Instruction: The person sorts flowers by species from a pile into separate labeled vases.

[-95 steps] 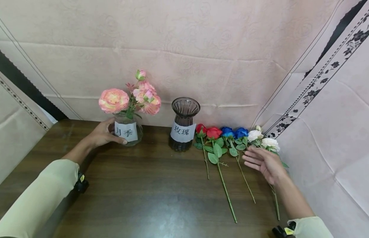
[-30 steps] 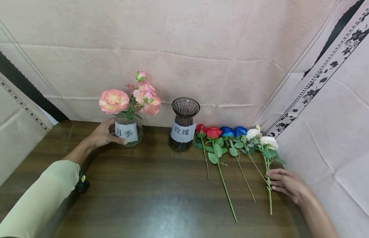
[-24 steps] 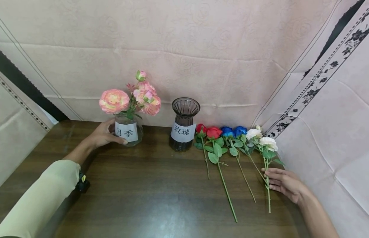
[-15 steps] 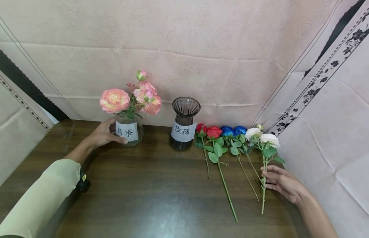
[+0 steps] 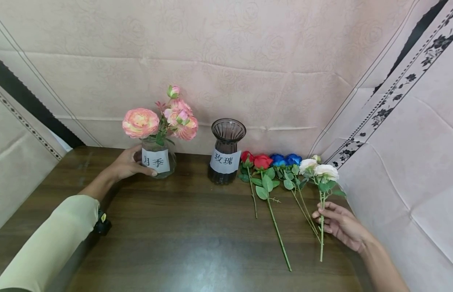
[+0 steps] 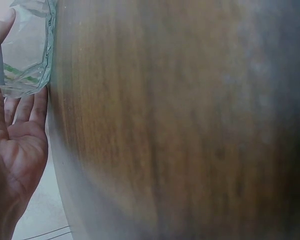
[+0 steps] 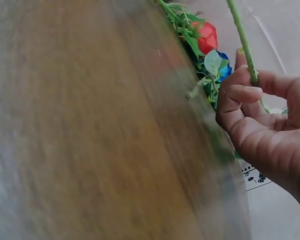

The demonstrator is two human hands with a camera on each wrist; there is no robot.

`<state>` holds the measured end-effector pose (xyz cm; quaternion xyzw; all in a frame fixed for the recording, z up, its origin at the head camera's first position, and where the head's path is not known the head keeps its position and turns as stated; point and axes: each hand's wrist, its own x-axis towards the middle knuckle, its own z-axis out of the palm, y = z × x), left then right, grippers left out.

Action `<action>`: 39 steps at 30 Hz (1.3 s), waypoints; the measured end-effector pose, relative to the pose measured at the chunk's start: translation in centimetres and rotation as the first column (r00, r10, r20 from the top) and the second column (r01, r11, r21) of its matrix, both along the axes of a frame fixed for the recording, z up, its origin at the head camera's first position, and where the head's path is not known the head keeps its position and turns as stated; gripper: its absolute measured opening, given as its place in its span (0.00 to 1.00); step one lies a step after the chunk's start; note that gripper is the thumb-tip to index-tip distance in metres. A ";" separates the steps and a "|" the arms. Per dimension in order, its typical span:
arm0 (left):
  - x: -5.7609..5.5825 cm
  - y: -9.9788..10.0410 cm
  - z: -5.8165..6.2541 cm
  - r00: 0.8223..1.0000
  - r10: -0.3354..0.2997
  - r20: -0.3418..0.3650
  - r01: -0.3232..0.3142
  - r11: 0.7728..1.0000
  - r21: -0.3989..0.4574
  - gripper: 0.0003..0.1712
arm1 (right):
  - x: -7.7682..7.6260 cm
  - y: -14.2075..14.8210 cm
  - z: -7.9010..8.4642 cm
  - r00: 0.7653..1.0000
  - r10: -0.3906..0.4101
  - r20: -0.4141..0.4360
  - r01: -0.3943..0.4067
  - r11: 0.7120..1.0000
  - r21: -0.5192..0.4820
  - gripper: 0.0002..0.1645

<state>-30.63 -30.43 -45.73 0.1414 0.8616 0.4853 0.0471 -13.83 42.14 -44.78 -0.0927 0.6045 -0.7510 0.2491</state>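
Note:
My left hand (image 5: 125, 165) grips the side of a clear glass vase (image 5: 171, 164) that bears a white paper label and holds pink flowers (image 5: 140, 123). In the left wrist view the vase's glass base (image 6: 25, 90) shows beside the palm and fingers. On the right, my right hand (image 5: 344, 227) pinches the green stem (image 5: 322, 239) of a white rose (image 5: 326, 172) between thumb and fingers. That stem (image 7: 241, 37) runs through the curled fingers in the right wrist view. A second white bloom (image 5: 308, 165) lies just left of it.
A dark glass vase (image 5: 229, 134) with a white label stands at the back middle, with no flowers in it. Red roses (image 5: 263, 161) and blue roses (image 5: 278, 159) lie between it and my right hand, stems toward me. A cloth-covered wall (image 5: 277, 97) rises behind the table.
My right hand has come down from over the white roses and taken a stem. It has shifted slightly left with it, and blue-rose stems beside it have moved. My left hand has stayed put.

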 end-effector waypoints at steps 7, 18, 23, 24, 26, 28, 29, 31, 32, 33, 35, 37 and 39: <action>-0.1 0.0 0.0 1.000 0.001 0.001 -0.001 1.000 0.001 0.59 | 0.1 -0.2 -0.4 0.996 -0.086 -0.025 0.085 0.996 -0.019 0.14; 0.0 0.1 0.3 1.000 0.007 0.012 -0.007 1.000 -0.024 0.60 | 0.1 -2.4 -0.4 0.992 -0.127 0.001 0.126 0.985 -0.121 0.17; 0.1 0.1 0.3 1.000 0.012 0.018 -0.011 1.000 -0.026 0.61 | 0.2 -4.4 0.0 0.980 -0.197 0.019 0.198 0.972 -0.126 0.14; 0.1 0.1 0.3 1.000 0.011 0.017 -0.010 1.000 -0.024 0.61 | 0.3 -4.9 0.1 0.976 -0.215 0.025 0.216 0.968 -0.127 0.13; 0.1 0.1 0.3 1.000 0.010 0.019 -0.010 1.000 -0.021 0.62 | 0.3 -5.8 0.2 0.967 -0.252 0.033 0.254 0.958 -0.131 0.11; 0.2 0.1 0.3 1.000 0.008 0.017 -0.008 1.000 -0.015 0.62 | 0.2 -6.6 0.3 0.955 -0.294 0.034 0.296 0.947 -0.122 0.09; 0.2 0.2 0.4 1.000 0.008 0.017 -0.008 1.000 -0.014 0.62 | 0.1 -7.1 0.3 0.948 -0.317 0.034 0.318 0.941 -0.117 0.08; 0.3 0.2 0.4 1.000 0.009 0.021 -0.009 1.000 -0.012 0.62 | -0.1 -7.9 0.4 0.931 -0.364 0.029 0.365 0.925 -0.106 0.06; 0.3 0.2 0.5 1.000 0.009 0.022 -0.009 1.000 -0.012 0.62 | -0.2 -8.3 0.4 0.922 -0.387 0.026 0.388 0.916 -0.103 0.06; 0.3 0.3 0.5 1.000 0.010 0.023 -0.009 1.000 -0.012 0.62 | -0.3 -8.6 0.4 0.912 -0.410 0.025 0.410 0.906 -0.105 0.05; 0.3 0.3 0.5 1.000 0.010 0.023 -0.010 1.000 -0.013 0.62 | -0.5 -9.4 0.3 0.893 -0.450 0.024 0.449 0.885 -0.123 0.05; 0.3 0.3 0.5 1.000 0.011 0.023 -0.011 1.000 -0.014 0.62 | -0.7 -10.0 0.3 0.877 -0.480 0.025 0.477 0.865 -0.153 0.05; 0.3 0.3 0.5 1.000 0.011 0.023 -0.011 1.000 -0.013 0.62 | -1.0 -10.7 0.2 0.863 -0.504 0.032 0.500 0.845 -0.187 0.05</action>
